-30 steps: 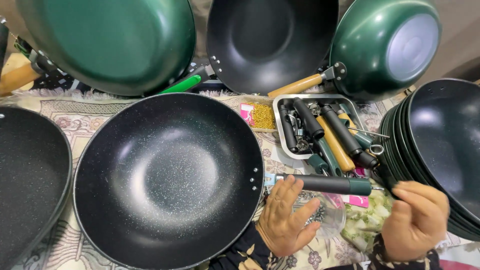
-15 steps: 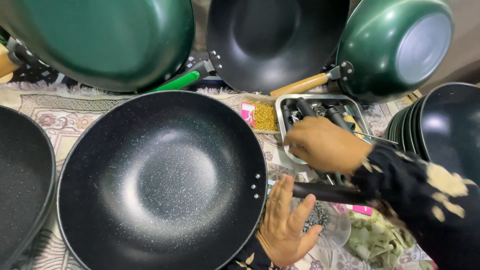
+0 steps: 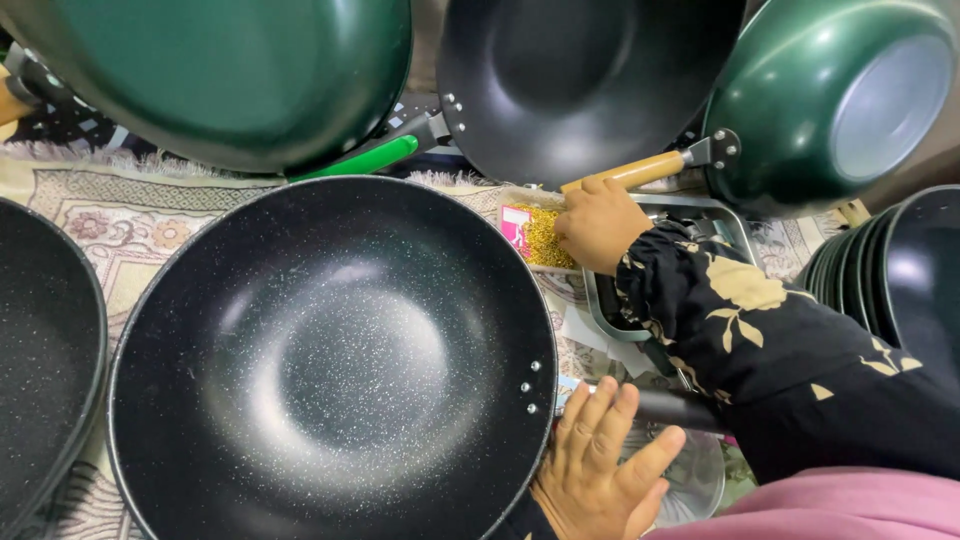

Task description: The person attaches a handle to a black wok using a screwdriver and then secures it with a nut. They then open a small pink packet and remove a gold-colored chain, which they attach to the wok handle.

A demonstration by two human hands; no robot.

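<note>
Black speckled wok (image 3: 330, 370) lies on the patterned cloth (image 3: 130, 210), rim touching the left hand (image 3: 600, 470), fingers spread flat, gripping nothing, over a dark handle (image 3: 670, 408). Right hand (image 3: 598, 225) curls loosely over a packet of yellow screws (image 3: 535, 235) beside the metal tray (image 3: 605, 310); whether it grips is unclear.

Two hands in view: left hand (image 3: 600, 470), right hand (image 3: 598, 222). Five separate woks: one large black wok (image 3: 330, 360), one at the left edge (image 3: 40, 350), three propped behind. One stack of black woks (image 3: 900, 270), number indistinct. One metal tray (image 3: 610, 310).
</note>
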